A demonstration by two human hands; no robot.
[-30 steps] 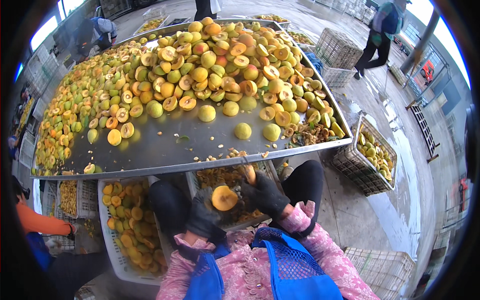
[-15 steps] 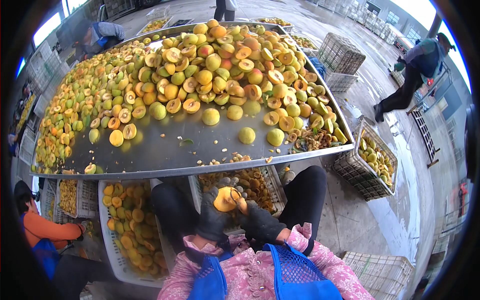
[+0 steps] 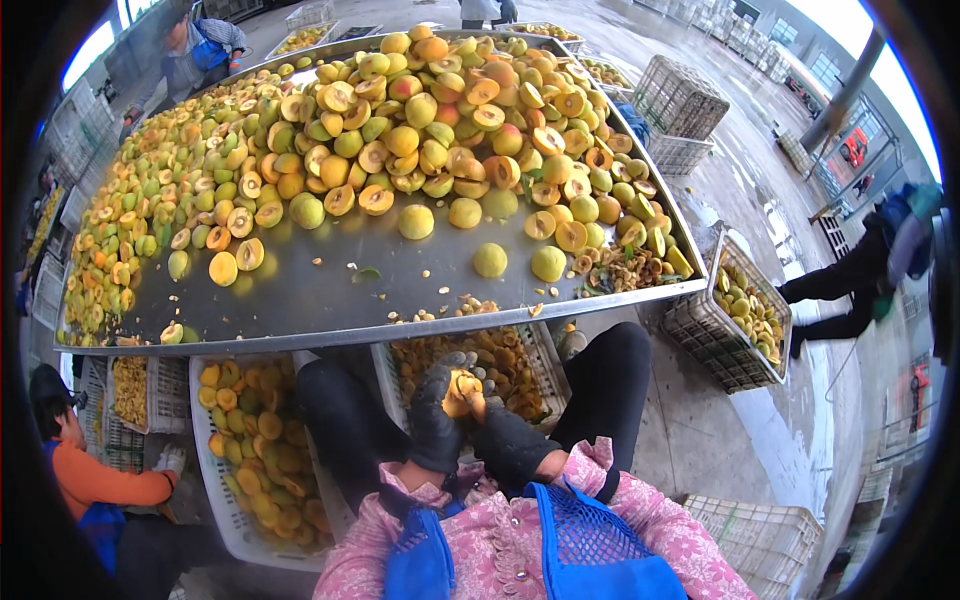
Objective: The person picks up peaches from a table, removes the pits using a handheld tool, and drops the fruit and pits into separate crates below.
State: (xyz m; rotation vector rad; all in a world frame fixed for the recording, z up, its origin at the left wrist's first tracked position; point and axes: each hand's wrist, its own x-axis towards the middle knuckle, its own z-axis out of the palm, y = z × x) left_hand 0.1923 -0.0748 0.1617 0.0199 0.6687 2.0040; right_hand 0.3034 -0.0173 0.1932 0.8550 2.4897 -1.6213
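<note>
My left hand (image 3: 435,420), in a dark glove, is closed on a cut yellow fruit half (image 3: 458,390). My gloved right hand (image 3: 508,432) is closed on a small tool (image 3: 478,408) with a wooden-looking handle; its tip is against the fruit and not clearly visible. Both hands are between my knees, over a crate (image 3: 548,372) of orange scraps and peelings. Left of them sits a white crate (image 3: 205,455) of yellow fruit. Above, a metal tray table (image 3: 380,280) carries a large heap of halved and whole fruit (image 3: 420,140).
A person in orange sleeves (image 3: 105,480) sits at left; another (image 3: 200,50) bends over the table's far end. A walking person (image 3: 880,260) is at right, past a crate of fruit (image 3: 740,310). Stacked crates (image 3: 675,105) stand behind; an empty-looking crate (image 3: 760,540) is lower right.
My hands have come together, the tool moving onto the fruit half, which has turned. The person at right has walked toward the near side. The orange-sleeved person has leaned further into view.
</note>
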